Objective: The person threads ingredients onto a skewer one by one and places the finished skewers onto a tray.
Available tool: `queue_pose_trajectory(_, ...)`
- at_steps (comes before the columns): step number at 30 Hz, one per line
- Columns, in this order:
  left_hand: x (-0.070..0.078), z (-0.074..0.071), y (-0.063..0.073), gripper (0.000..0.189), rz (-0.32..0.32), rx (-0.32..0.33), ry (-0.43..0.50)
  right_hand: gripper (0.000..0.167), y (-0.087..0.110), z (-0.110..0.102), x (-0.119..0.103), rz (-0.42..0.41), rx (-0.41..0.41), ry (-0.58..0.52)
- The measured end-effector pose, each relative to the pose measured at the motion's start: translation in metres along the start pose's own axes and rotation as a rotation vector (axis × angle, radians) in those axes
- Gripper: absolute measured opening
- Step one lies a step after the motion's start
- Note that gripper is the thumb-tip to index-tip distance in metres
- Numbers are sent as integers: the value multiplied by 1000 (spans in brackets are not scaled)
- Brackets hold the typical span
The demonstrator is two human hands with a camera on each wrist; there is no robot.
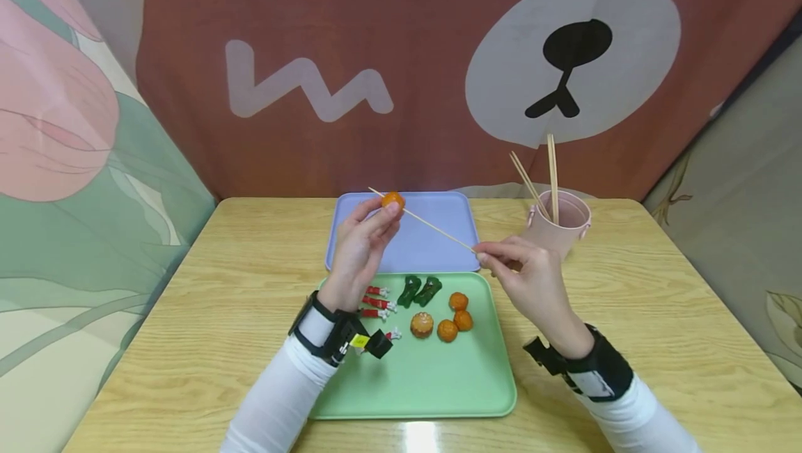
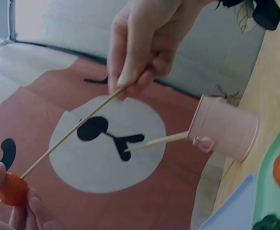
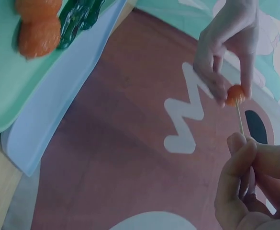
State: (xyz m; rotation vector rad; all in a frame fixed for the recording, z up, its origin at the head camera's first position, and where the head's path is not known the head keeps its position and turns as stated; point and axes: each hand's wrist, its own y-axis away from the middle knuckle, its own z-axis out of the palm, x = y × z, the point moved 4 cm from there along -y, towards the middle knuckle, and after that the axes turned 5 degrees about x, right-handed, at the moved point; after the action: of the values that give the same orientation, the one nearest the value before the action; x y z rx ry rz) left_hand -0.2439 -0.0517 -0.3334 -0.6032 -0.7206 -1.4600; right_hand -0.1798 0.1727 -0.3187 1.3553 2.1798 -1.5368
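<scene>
My left hand [image 1: 363,248] pinches a shiny orange ball [image 1: 392,201] between thumb and fingers. A thin wooden skewer [image 1: 438,230] runs through the ball, its tip poking out past the far side. At the other end, my right hand [image 1: 529,282] grips the skewer between thumb and fingertips. In the left wrist view the skewer slants down from the right hand [image 2: 140,52] to the ball [image 2: 12,189]. Both hands are raised over the trays. Below them, a green tray [image 1: 438,383] carries several more orange balls [image 1: 447,330], a brown scalloped piece [image 1: 422,325] and dark green pieces [image 1: 429,291].
Small red-and-white pieces [image 1: 376,303] lie on the green tray, partly behind the left wrist. A blue-purple tray [image 1: 432,220] adjoins its far edge. At the right, a pink bucket [image 1: 557,223] holds several wooden skewers [image 1: 553,175]. A patterned cloth [image 1: 313,147] hangs behind the table.
</scene>
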Motion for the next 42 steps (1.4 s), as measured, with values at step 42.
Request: queue_pose_trajectory(42, -46, 23, 24, 21, -116, -102, -182, 12, 3, 9, -8, -17, 54, -22)
